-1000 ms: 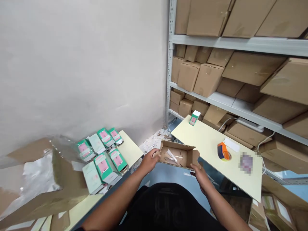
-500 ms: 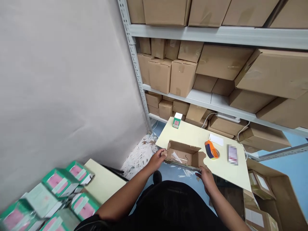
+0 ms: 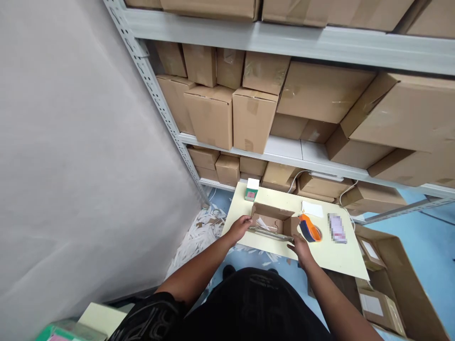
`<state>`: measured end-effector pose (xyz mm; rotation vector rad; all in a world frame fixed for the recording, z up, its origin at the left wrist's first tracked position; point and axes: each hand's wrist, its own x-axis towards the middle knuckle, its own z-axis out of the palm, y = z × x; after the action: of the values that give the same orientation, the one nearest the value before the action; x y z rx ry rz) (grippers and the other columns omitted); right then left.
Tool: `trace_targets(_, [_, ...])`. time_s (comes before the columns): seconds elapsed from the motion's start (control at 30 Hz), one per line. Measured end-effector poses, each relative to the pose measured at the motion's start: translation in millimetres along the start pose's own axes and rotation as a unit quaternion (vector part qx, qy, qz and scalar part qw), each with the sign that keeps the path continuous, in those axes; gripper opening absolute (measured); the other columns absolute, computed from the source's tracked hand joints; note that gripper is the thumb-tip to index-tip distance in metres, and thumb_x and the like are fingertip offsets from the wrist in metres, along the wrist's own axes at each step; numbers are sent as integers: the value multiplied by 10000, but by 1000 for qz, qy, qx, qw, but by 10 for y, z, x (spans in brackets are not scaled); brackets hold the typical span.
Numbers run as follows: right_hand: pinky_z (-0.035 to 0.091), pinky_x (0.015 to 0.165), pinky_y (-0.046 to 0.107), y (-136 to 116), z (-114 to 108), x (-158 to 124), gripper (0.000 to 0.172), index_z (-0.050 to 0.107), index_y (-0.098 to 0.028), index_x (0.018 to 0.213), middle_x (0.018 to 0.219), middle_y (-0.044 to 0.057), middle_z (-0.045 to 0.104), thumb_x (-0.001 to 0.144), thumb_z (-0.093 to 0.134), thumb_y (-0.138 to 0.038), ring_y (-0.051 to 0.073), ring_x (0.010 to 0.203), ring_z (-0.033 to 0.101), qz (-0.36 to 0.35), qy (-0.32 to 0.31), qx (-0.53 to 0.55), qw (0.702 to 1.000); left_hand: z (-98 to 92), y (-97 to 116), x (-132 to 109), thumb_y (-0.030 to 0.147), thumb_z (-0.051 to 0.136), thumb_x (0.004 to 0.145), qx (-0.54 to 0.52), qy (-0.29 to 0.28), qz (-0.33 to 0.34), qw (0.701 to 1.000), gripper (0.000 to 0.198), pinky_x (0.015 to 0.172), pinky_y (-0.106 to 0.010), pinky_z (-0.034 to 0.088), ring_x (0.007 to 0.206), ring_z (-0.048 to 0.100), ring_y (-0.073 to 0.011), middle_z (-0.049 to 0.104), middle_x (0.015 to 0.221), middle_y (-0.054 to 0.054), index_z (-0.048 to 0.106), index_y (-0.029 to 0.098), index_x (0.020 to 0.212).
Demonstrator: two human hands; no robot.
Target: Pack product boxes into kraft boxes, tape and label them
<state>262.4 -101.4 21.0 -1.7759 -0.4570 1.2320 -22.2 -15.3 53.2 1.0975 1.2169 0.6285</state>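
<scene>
An open cardboard box is held over the near edge of the cream table. My left hand closes on its left end, and my right hand grips its near right corner. Some white paper strips lie inside the box. Close to the box's right side is an orange and dark blue tape dispenser. A small green and white box stands upright at the table's far left corner.
Metal shelving packed with cardboard cartons rises behind the table. White paper shreds cover the floor at left. A large open carton holds smaller boxes at right. A white paper lies on the table.
The open box has moved forward over the table, with both hands still on it. My view has swung left-to-right, so most of the green packages at lower left have left the picture.
</scene>
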Motion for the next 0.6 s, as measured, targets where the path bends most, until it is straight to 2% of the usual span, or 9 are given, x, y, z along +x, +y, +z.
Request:
trace_targets(0.1, [594,892,402,-24,-75,130,614,611,-279,1269,1446,86,587,775,660,-638,311,1248,623,19,-29,0,999,2,-23,111,511,574,898,5,9,-26,1000,413,905,-370,547,1127,645,-259,701,1204,-93,660,189,1142])
trace_targets(0.2, [572,934,424,-31,-248,197,739,579,-299,1398,1543,83,526,813,587,-749,330,1325,580,-2,-70,-15,997,-87,81,210,474,544,921,51,67,-17,996,333,851,-340,549,1070,665,-242,717,1146,-80,669,203,1070])
trace_targets(0.27, [563,952,418,-6,-404,239,770,572,-281,1428,1536,89,541,830,556,-767,325,1345,568,-30,-79,-31,996,-164,266,322,431,554,921,131,126,4,983,261,863,-333,533,1039,679,-237,732,1091,-74,667,208,994])
trace_targets(0.37, [565,951,407,76,-635,319,762,607,-235,1393,1483,112,593,835,552,-751,324,1317,595,-36,-59,-80,994,-197,657,602,437,578,923,282,189,30,940,233,897,-334,498,1039,683,-247,741,1027,-71,636,217,975])
trace_targets(0.43, [565,959,416,135,-754,366,716,636,-220,1341,1433,120,634,821,587,-711,328,1292,616,-34,-55,-123,990,-127,918,854,488,584,922,354,211,27,911,300,905,-337,483,1085,667,-264,729,1086,-92,610,218,1050])
trace_targets(0.5, [547,1002,432,175,-839,387,641,661,-225,1287,1360,113,686,810,621,-652,328,1276,632,-48,-69,-155,984,-2,1122,1135,550,603,901,405,224,23,886,407,951,-344,461,1192,621,-289,678,1244,-140,585,205,1116])
trace_targets(0.6, [507,1072,446,193,-930,349,535,698,-233,1210,1259,100,741,811,637,-585,321,1237,664,-76,-83,-172,979,199,1279,1545,631,674,819,456,225,-19,861,618,1008,-380,436,1311,548,-356,576,1400,-225,543,170,1209])
